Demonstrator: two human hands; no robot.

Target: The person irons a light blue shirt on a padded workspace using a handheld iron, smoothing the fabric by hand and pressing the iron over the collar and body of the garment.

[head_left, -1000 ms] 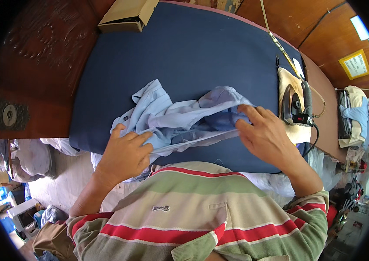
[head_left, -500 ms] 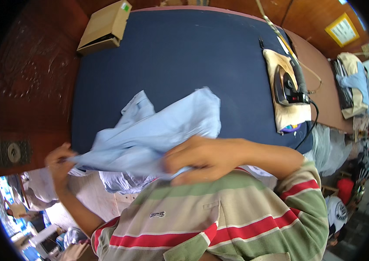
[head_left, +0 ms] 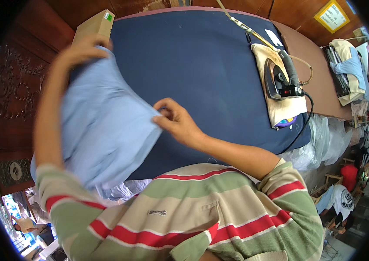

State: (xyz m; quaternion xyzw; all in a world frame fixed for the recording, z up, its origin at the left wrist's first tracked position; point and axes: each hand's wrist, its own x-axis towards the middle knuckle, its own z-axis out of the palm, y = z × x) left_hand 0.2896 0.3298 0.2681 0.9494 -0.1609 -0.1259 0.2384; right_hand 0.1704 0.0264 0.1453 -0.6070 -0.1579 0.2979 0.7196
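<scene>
A light blue garment [head_left: 110, 117] hangs between my hands over the left side of the dark blue padded table [head_left: 184, 65]. Its kind cannot be made out; its near part drapes past the table's front edge. At the far left my left hand [head_left: 84, 51] grips its upper edge, slightly smeared by motion, in front of a cardboard box. Thumb and fingers of my right hand [head_left: 173, 119] pinch the garment's right edge near the middle of the table. The cloth is stretched between the two hands. My left forearm covers part of its left side.
A steam iron [head_left: 280, 80] rests on a cream cloth pad [head_left: 286, 111] at the right, with a hose and black cord. The cardboard box [head_left: 101, 26] stands at the far left corner. Carved wooden panelling [head_left: 16, 87] borders the left. Clear plastic sheeting [head_left: 323, 139] hangs at the right.
My left hand has moved up and away to the far left, carrying the garment's edge. My right hand has moved forward. The garment has gone from bunched to spread out.
</scene>
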